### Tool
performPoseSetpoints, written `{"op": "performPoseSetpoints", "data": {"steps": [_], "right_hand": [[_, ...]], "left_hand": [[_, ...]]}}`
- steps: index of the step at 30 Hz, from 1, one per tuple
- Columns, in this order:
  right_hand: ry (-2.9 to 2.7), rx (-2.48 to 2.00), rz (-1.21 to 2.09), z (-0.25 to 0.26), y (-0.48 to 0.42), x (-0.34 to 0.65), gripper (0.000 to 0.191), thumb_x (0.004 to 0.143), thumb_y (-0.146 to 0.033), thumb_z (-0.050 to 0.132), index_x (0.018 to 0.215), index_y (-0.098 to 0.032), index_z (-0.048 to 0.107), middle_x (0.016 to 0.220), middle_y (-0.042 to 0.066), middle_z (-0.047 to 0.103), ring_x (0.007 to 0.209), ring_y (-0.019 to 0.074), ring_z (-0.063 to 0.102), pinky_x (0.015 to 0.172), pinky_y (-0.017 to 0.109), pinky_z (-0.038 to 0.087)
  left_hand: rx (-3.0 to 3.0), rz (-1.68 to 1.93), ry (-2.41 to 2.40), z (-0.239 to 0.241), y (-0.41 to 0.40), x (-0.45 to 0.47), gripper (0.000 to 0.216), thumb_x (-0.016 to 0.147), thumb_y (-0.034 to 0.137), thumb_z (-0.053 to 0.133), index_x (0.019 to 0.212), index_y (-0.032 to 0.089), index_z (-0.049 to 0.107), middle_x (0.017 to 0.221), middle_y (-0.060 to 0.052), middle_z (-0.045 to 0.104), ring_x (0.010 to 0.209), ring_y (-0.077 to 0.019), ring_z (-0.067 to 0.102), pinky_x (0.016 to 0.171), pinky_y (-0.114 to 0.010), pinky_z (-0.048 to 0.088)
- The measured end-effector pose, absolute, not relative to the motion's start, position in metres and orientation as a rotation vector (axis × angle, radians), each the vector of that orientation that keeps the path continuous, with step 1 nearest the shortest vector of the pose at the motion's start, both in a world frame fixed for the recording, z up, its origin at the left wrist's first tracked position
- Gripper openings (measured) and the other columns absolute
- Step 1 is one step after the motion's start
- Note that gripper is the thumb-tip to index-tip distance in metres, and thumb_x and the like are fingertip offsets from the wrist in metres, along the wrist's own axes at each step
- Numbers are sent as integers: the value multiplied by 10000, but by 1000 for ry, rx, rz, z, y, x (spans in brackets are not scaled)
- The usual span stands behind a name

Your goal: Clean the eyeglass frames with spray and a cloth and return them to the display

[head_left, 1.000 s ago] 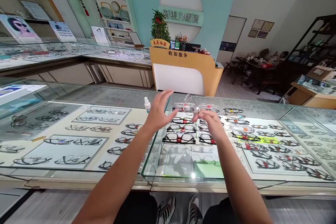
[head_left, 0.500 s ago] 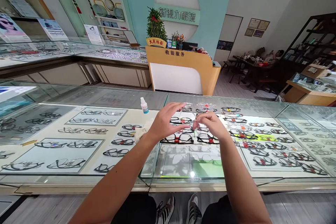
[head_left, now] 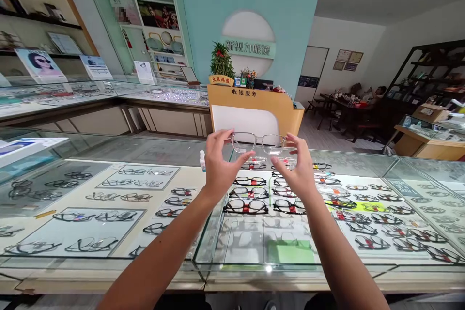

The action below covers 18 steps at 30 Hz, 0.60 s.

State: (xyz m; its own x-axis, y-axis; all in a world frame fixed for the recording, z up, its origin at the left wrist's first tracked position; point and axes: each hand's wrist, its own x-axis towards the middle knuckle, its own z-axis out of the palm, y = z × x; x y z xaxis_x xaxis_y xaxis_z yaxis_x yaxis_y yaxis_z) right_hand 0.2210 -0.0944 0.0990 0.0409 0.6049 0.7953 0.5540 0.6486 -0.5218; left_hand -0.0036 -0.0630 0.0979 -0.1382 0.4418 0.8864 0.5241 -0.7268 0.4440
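Note:
A pair of thin-framed eyeglasses [head_left: 258, 141] is raised above the glass display counter, its lenses upright and side by side. My left hand [head_left: 223, 157] grips it at the left end, fingers above and thumb below. At the right end my right hand [head_left: 296, 164] holds it the same way. Behind my left hand stands a small white dropper bottle [head_left: 202, 161], partly covered by that hand. Under the glass below my hands lie rows of dark-framed eyeglasses [head_left: 246, 207] with red tags.
The glass counter [head_left: 203, 252] spans the view in front of me. Beyond it stands a wooden cashier desk [head_left: 250, 99] with a plant [head_left: 221, 62]. More display cases [head_left: 170, 97] run along the left. A person [head_left: 378, 94] sits at a dark table at the back right.
The eyeglasses have come up and turned so that both lenses face me. My right hand has moved from a bent, lower grip to the right end. The camera view has tilted upward.

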Motion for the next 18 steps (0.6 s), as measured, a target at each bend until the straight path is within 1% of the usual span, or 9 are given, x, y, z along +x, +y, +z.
{"op": "performPoseSetpoints", "data": {"steps": [3,6,8,10,13,18], "right_hand": [[-1630,-945,-121,134,-101,213,698,914,-493,767,1512,-279,479,1379,154,622,1205,321,644,982,514,551],[-1575,-906,-247,163,-109,212,685,922,-492,768,1516,-300,486,1378,141,629,1200,328,647,1000,532,550],[-1543,-895,-294,174,-115,212,675,930,-493,763,1524,-323,489,1382,134,635,1184,332,651,1000,547,548],[-1527,-905,-315,178,-119,214,663,934,-491,762,1523,-340,497,1373,124,645,1180,334,649,999,554,546],[-1538,-955,-298,177,-119,217,627,945,-492,750,1506,-332,520,1345,123,669,1148,326,660,963,538,556],[-1566,-1044,-269,172,-110,224,617,940,-534,742,1479,-300,554,1316,131,698,1113,317,680,937,524,565]], "left_hand": [[-1958,-2087,-1018,132,-67,0,684,821,503,874,1406,254,622,1323,-112,581,1201,-261,648,1074,-449,596],[-1886,-2122,-904,159,-73,6,713,796,498,897,1411,263,623,1331,-102,580,1264,-281,617,1081,-465,597],[-1844,-2138,-843,169,-77,10,730,780,502,908,1413,269,626,1325,-98,582,1281,-293,606,1077,-480,598],[-1819,-2124,-836,172,-79,12,741,775,519,907,1418,276,629,1309,-99,590,1267,-304,608,1072,-497,594],[-1823,-2062,-891,169,-77,13,761,778,564,889,1435,287,623,1299,-101,603,1239,-315,616,1057,-510,585],[-1919,-2004,-955,162,-71,10,712,823,562,853,1437,284,622,1304,-94,616,1169,-285,648,1028,-474,579]]}}
